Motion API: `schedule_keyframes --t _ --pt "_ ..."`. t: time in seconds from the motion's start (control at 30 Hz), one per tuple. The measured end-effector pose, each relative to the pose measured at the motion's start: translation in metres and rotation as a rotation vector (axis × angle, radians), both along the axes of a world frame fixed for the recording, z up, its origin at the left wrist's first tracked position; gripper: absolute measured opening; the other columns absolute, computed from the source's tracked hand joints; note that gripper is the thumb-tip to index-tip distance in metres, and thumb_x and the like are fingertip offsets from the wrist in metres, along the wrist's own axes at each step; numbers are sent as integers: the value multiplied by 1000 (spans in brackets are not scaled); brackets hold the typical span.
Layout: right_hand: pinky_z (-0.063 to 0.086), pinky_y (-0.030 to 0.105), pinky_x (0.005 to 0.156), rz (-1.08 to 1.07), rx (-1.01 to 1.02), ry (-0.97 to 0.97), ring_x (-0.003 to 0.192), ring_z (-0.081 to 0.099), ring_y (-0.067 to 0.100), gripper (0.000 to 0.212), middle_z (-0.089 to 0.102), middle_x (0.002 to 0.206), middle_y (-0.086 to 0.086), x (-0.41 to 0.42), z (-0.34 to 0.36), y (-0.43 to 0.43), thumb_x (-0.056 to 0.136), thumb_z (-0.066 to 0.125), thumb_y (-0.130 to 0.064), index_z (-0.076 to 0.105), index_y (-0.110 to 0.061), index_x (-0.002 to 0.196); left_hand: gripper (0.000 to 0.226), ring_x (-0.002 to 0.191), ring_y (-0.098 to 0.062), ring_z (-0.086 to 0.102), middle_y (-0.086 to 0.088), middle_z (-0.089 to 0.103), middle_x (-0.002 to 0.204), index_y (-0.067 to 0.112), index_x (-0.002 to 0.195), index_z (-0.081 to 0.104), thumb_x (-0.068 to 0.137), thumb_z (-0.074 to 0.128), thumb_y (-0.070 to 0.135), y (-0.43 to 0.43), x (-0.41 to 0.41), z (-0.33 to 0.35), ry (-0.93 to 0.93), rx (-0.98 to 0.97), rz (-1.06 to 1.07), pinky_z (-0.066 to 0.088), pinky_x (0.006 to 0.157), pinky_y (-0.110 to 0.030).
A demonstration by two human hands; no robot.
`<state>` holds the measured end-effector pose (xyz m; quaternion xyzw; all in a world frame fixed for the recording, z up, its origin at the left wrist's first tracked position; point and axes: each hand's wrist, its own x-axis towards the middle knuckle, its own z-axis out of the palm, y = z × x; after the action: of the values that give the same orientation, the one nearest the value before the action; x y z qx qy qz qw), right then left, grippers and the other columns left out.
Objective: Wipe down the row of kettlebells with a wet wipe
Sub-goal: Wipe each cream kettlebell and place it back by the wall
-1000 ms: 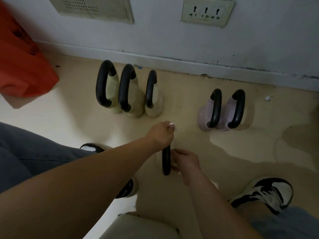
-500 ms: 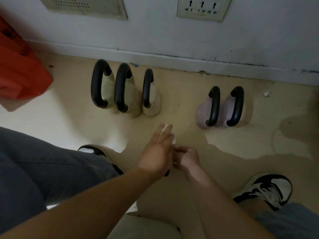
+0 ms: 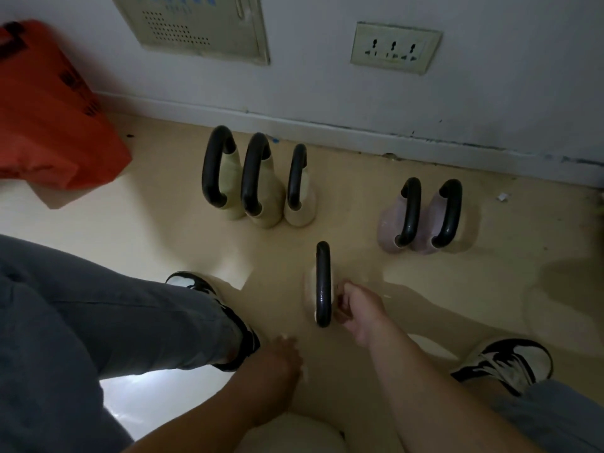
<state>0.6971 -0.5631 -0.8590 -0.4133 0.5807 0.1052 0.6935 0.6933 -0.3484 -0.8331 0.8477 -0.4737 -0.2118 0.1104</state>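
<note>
Right hand (image 3: 356,308), fingers curled, touches the near kettlebell (image 3: 323,282); grip unclear. Left hand (image 3: 277,361) blurred, state unclear.

The person wears loose grey-blue jeans, seen on the left leg (image 3: 98,322) and the right leg (image 3: 555,416). The left shoe (image 3: 192,282) and right shoe (image 3: 505,362) are low trainers with white panels and black overlays. The left forearm (image 3: 209,416) and right forearm (image 3: 421,384) are bare, as are the left hand (image 3: 277,358) and right hand (image 3: 358,308).
</note>
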Motion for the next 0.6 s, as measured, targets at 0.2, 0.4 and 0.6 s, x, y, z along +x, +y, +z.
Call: schedule_keyframes --t 0.2,0.4,0.6 --pt "61 50 93 99 -10 -53 87 69 24 15 75 97 8 4 4 5 91 67 -25 78 -20 101 37 88 -21 61 -9 67 100 18 105 63 105 34 40 -70 62 31 588 -196 1030 49 76 -30" --pt "56 48 99 182 27 -38 85 68 15 19 73 92 -1 0 1 -1 98 64 -36 75 -21 98 47 110 -34 60 -18 65 114 5 113 64 105 33 40 -132 121 38 612 -302 1093 47 100 -44" --pt "54 37 89 177 24 0 94 63 11 15 69 110 -2 3 1 -1 98 62 -34 71 -22 96 45 112 -31 61 -15 67 117 11 112 67 105 34 41 -147 138 29 577 -201 949 46 103 -41"
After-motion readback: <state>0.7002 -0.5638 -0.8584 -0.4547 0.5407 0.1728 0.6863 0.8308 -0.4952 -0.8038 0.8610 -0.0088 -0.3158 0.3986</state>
